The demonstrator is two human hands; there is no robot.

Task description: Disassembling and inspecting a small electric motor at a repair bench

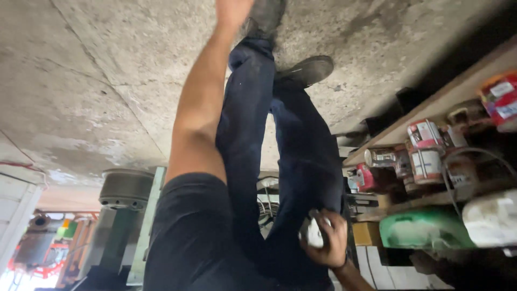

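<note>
One hand (328, 240), the right, grips a small white object (314, 234) at lower centre; the left hand (231, 9) is cropped at the top edge, its fingers unseen, beside cluttered shelves (431, 108).

The left hand (232, 9) is cut off by the top edge so its fingers cannot be seen, the small white object (314, 235) in the right hand (327, 242) is too wrapped by fingers to identify, and the shelf (431, 102) cans blur.

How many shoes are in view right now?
2: one shoe at the top edge, partly cut off, and another shoe just below and right of it on the concrete floor.
</note>
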